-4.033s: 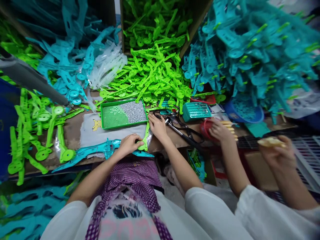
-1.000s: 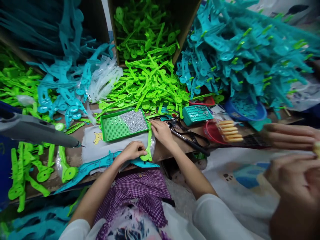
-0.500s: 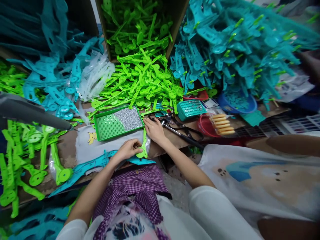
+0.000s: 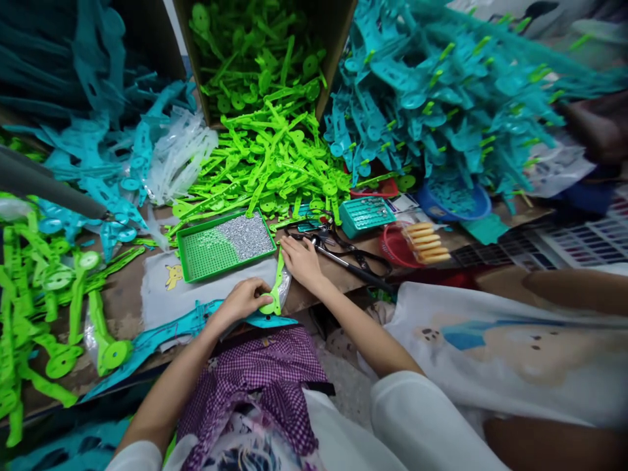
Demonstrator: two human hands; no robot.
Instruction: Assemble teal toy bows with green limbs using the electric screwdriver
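My left hand [image 4: 244, 299] pinches the round end of a bright green plastic clip arm [image 4: 277, 291] between thumb and fingers. That part stands nearly lengthwise away from me, above a long teal plastic piece [image 4: 169, 327] at the table's front edge. My right hand [image 4: 300, 263] lies by the arm's narrow far end, fingers stretched forward; their undersides are hidden. Just beyond my hands is a green perforated tray [image 4: 201, 252], with small silvery metal pieces [image 4: 248, 234] heaped in its right half. A grey cloth [image 4: 159, 294] with a yellow cartoon figure lies under it.
Green parts [image 4: 275, 157] spill from a carton behind the tray. Teal pieces pile up at right [image 4: 417, 85] and left. A teal box [image 4: 367, 216], red basket [image 4: 395, 245], blue basin [image 4: 454, 199] and black-handled tool [image 4: 353, 265] lie rightward. A grey bar [image 4: 49, 183] crosses the left side.
The view has shifted slightly, so most table things appear a little further left. Both hands keep nearly the same places about the green clip arm.
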